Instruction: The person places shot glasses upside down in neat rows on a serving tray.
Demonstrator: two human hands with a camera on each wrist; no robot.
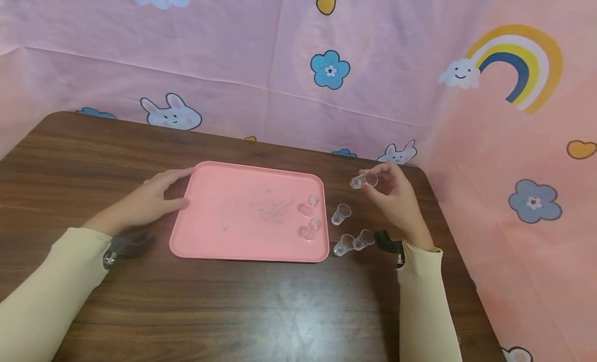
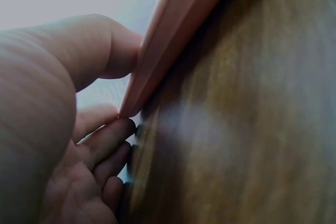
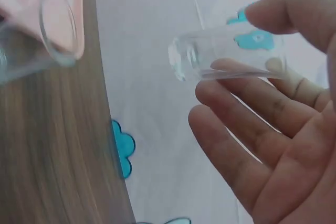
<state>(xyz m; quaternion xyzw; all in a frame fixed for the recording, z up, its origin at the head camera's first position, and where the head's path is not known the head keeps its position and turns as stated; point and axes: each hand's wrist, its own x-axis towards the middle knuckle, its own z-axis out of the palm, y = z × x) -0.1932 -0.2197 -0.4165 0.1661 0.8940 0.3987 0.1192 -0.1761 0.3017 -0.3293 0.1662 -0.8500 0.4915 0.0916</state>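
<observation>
My right hand [image 1: 394, 198] is raised past the tray's right edge, pinching a small clear cup [image 1: 364, 180] between thumb and fingers. In the right wrist view this cup [image 3: 226, 56] is tilted on its side, its base pointing left. My left hand [image 1: 146, 201] touches the left rim of a pink tray [image 1: 233, 217], thumb and fingers spread apart along it. Seen from the left wrist, the thumb presses against the rim [image 2: 157, 51] and the other fingertips meet its corner. Small clear cups [image 1: 308, 233] rest on the right side of the tray.
Right of the tray, three more clear cups stand on the brown wooden table: one cup [image 1: 341, 214] further back, then a pair [image 1: 344, 245] close together nearer me. A pink patterned cloth [image 1: 233, 51] hangs behind the table and along its right side.
</observation>
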